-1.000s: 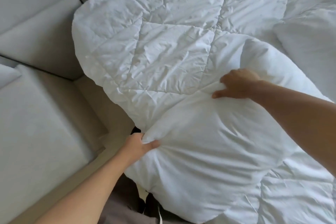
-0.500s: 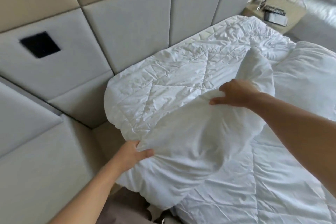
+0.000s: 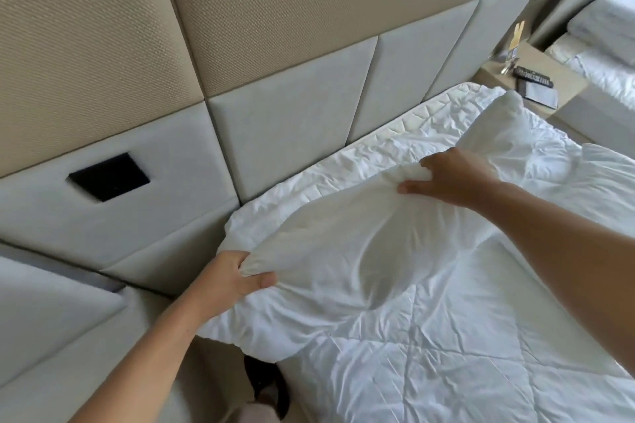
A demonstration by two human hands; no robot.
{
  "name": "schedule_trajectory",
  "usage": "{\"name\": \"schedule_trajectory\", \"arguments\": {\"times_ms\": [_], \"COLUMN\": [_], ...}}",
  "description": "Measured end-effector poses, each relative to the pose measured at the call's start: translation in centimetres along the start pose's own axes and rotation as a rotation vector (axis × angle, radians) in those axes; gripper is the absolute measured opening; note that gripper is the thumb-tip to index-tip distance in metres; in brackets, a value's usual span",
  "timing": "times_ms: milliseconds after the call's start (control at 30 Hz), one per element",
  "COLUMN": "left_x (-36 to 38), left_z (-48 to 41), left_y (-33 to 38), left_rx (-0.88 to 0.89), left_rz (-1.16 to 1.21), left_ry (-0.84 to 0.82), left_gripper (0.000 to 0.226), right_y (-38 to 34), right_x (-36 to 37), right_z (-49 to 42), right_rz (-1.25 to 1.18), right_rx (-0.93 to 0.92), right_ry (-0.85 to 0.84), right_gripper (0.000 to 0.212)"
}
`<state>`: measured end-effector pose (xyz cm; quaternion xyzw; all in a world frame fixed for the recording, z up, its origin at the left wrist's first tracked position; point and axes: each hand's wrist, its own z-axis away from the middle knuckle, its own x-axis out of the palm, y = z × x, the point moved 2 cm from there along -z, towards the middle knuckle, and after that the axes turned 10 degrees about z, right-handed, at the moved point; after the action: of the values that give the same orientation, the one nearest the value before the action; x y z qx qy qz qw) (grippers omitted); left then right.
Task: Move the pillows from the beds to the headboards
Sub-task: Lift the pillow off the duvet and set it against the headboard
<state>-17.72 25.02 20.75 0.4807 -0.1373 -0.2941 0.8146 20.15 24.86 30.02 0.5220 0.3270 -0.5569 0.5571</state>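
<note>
A white pillow (image 3: 371,240) lies across the near end of the bed (image 3: 429,364), over the quilted white duvet. My left hand (image 3: 230,280) pinches its near left corner. My right hand (image 3: 453,178) grips a fold along its far edge. The pillow sits a short way from the padded headboard (image 3: 292,124), which runs along the bed's upper left side. Its far right tip rises near the bed's corner.
A bedside table (image 3: 536,86) with a remote and dark items stands at the far right. Beyond it is a second bed (image 3: 604,45) with white bedding. A dark square recess (image 3: 110,177) is set in the headboard panel at left.
The view has swung up toward the headboard. Both hands have carried the pillow closer to the head end of the bed, keeping the same grips.
</note>
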Motion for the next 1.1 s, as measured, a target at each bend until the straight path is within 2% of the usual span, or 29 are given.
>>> {"name": "schedule_trajectory", "arguments": {"times_ms": [100,133,267,367,467,600,700,767,933,1100], "left_x": [-3.9,-5.1,-8.8,-10.6,-11.4,-11.6,-11.5,-11.4,-10.8,-11.6], "left_z": [-2.5,-3.1,-5.2,-6.1,-6.4,-6.5,-6.4,-6.9,-9.6,-13.8], "left_y": [1.4,1.9,4.2,5.6,7.5,9.9,11.2,11.9,12.5,11.2], "left_rx": [0.017,0.021,0.026,0.041,0.058,0.056,0.033,0.013,-0.064,-0.133], "left_rz": [-0.002,0.001,-0.081,-0.160,-0.213,-0.305,-0.364,-0.409,-0.604,-0.810], "left_ry": [0.011,0.027,0.063,0.096,0.149,0.228,0.278,0.331,0.423,0.460], "left_gripper": [0.025,0.033,0.040,0.046,0.041,0.042,0.037,0.041,0.057,0.055], "right_y": [-1.6,-2.0,-3.3,-3.7,-3.5,-2.8,-2.3,-1.9,-1.2,-2.1], "right_x": [-1.2,-1.2,-2.3,-3.1,-4.2,-6.1,-6.6,-6.2,-4.4,-2.3], "right_z": [-3.8,-4.9,-9.2,-11.4,-12.9,-15.1,-17.2,-19.2,-23.9,-28.5], "right_rz": [-0.030,-0.045,-0.071,-0.092,-0.115,-0.153,-0.138,-0.128,-0.172,-0.223], "right_rx": [0.011,0.013,-0.004,-0.024,-0.032,-0.078,-0.121,-0.172,-0.271,-0.374], "right_ry": [0.005,0.000,0.033,0.021,0.051,0.118,0.160,0.188,0.200,0.223], "right_gripper": [0.055,0.056,0.070,0.072,0.076,0.060,0.067,0.070,0.058,0.060]}}
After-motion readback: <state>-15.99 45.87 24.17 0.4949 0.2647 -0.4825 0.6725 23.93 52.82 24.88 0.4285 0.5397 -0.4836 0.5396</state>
